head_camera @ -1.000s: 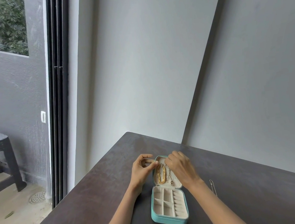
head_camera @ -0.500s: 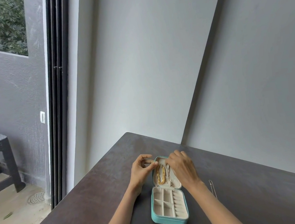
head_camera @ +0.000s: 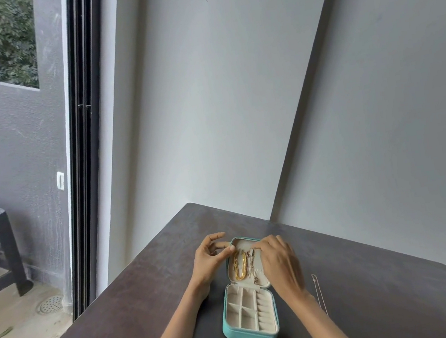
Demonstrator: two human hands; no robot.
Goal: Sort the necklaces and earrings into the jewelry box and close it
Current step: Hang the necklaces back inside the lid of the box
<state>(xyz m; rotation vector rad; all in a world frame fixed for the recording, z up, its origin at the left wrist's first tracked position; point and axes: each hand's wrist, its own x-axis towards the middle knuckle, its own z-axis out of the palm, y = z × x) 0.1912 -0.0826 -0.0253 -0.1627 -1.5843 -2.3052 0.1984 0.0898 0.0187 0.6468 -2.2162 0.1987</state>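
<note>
Both hands work a thin chain (head_camera: pixel 250 262) in the open teal jewelry box (head_camera: pixel 252 332) lid: left hand (head_camera: pixel 209 262) and right hand (head_camera: pixel 277 258) pinch near its top, so seat it beside the gold necklace (head_camera: pixel 240 265) without tangling.

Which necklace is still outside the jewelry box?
The thin chain lying on the table, right of the box. The thick gold necklace hangs inside the open lid.

Lighting: soft, even daylight entering from the glass door (head_camera: pixel 83 159) at 9 o'clock; moderately bright, no glare. Shadows: faint, diffuse, under the hands on the desk (head_camera: pixel 149 308). Image quality: sharp centre; wide-angle distortion tilts and bends wall lines toward the edges.
</note>
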